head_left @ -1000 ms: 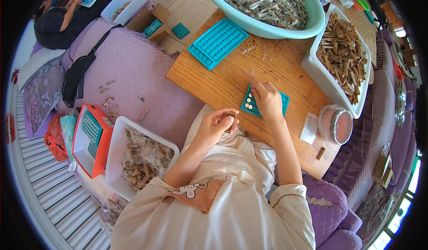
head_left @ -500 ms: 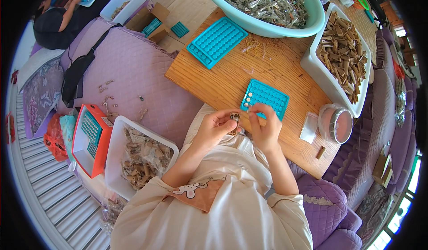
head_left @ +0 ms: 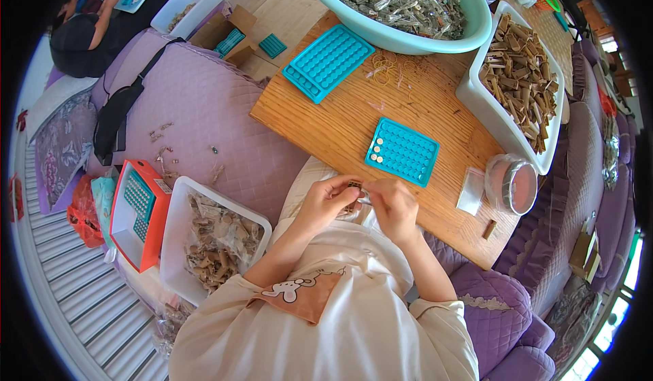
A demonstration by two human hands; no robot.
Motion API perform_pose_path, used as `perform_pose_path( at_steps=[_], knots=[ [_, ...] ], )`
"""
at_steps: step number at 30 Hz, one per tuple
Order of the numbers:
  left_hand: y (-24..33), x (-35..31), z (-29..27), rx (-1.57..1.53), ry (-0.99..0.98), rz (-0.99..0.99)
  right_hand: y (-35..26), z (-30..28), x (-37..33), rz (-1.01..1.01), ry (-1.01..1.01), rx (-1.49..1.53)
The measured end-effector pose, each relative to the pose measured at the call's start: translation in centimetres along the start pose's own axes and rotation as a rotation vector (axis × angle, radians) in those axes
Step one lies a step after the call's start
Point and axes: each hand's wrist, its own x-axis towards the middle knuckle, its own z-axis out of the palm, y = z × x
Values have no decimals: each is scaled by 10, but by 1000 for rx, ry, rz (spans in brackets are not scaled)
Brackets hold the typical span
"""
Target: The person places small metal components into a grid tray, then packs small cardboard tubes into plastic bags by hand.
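Note:
My left hand (head_left: 328, 203) is closed on a small brown card (head_left: 354, 186), holding it above my lap at the table's edge. Close against that card, my right hand (head_left: 394, 208) has its fingers pinched together. A small silvery bit shows at its fingertips, too small to name. Just beyond my hands lies a blue tray (head_left: 412, 151) with rows of small round hollows. Several pale round discs (head_left: 379, 150) sit in the hollows along its left side.
A second blue tray (head_left: 328, 61) lies farther back beside tangled rubber bands (head_left: 385, 72). Around the wooden table (head_left: 299, 109) are a large basin (head_left: 401, 40) of packets, a white bin (head_left: 469, 95) of brown pieces and a round tub (head_left: 522, 189). Another white bin (head_left: 178, 245) stands left.
My right hand has come from the near edge of the blue tray toward me and left, to the brown card. My left hand stays about where it was, still holding the card.

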Motion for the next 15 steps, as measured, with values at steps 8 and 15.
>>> perform_pose_path(
  at_steps=[8, 15],
  knots=[
    [9, 2, -5, 70, 117, -41, 34, 10, 11, 364, -56, -321],
    [14, 3, -4, -47, 18, -62, 34, 11, 17, 447, -130, -298]
  ],
)
